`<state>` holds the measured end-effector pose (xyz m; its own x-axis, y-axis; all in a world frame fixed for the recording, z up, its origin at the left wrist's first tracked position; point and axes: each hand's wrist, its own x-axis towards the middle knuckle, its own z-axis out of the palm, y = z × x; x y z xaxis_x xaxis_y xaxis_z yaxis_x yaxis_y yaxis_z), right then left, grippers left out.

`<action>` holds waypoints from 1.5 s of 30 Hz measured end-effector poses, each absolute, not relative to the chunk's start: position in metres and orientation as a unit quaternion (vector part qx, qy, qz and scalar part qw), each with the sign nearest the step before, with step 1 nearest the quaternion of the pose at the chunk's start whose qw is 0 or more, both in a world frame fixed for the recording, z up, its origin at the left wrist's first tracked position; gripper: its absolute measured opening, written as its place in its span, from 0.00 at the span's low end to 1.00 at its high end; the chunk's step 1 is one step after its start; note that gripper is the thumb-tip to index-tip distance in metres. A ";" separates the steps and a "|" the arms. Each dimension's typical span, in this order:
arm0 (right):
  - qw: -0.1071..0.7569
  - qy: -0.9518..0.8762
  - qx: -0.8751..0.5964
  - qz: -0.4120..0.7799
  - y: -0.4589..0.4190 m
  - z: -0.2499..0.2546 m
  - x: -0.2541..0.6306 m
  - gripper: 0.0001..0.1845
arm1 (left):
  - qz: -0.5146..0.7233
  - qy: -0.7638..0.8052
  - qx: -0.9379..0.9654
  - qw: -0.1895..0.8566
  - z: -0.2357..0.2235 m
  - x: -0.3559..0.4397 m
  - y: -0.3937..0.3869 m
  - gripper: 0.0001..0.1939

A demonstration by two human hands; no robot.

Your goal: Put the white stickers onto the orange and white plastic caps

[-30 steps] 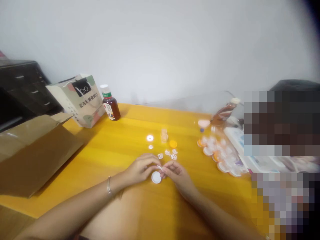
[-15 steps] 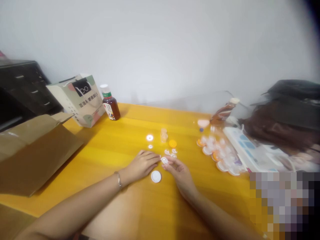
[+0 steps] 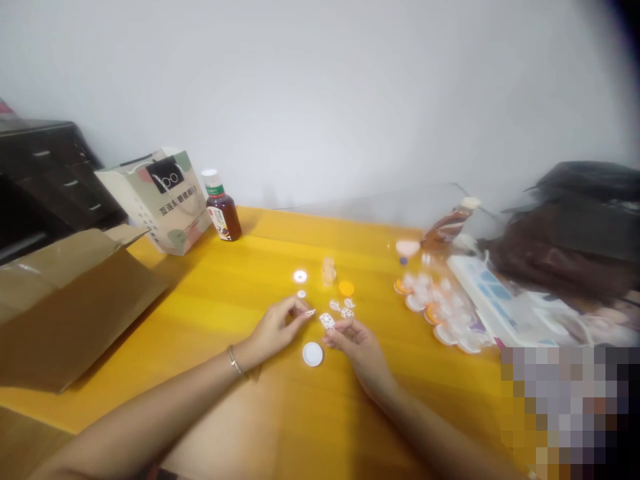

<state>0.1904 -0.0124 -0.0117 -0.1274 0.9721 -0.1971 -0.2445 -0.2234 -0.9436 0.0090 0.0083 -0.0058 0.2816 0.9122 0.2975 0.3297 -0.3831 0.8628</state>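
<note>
My left hand (image 3: 280, 325) pinches a small white piece with dark spots (image 3: 310, 313) between thumb and forefinger. Close by on the right, my right hand (image 3: 357, 343) holds a flat white perforated piece (image 3: 327, 321) by its edge. The two pieces are a little apart. Below them a round white lid (image 3: 313, 355) lies on the yellow table. Several similar spotted white pieces (image 3: 347, 312) lie just beyond my right hand, near an orange disc (image 3: 346, 288). Past my left fingertips are a small white ring (image 3: 301, 294) and a larger white disc (image 3: 300, 276).
Small clear cups (image 3: 329, 272) stand mid-table. A cardboard box (image 3: 75, 307), paper bag (image 3: 175, 207) and dark red bottle (image 3: 225, 217) occupy the left. To the right lie clear, capped containers (image 3: 440, 307), a white-and-blue box (image 3: 493, 293) and a dark bag (image 3: 565, 233).
My left hand has drawn back slightly to the left, its fingers now pinching a small white piece. The flat piece in my right hand has turned more toward the camera.
</note>
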 end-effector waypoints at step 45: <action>0.448 -0.395 -0.407 0.691 -0.011 -0.019 0.191 0.12 | 0.337 0.383 0.623 0.594 -0.001 0.011 0.006 0.13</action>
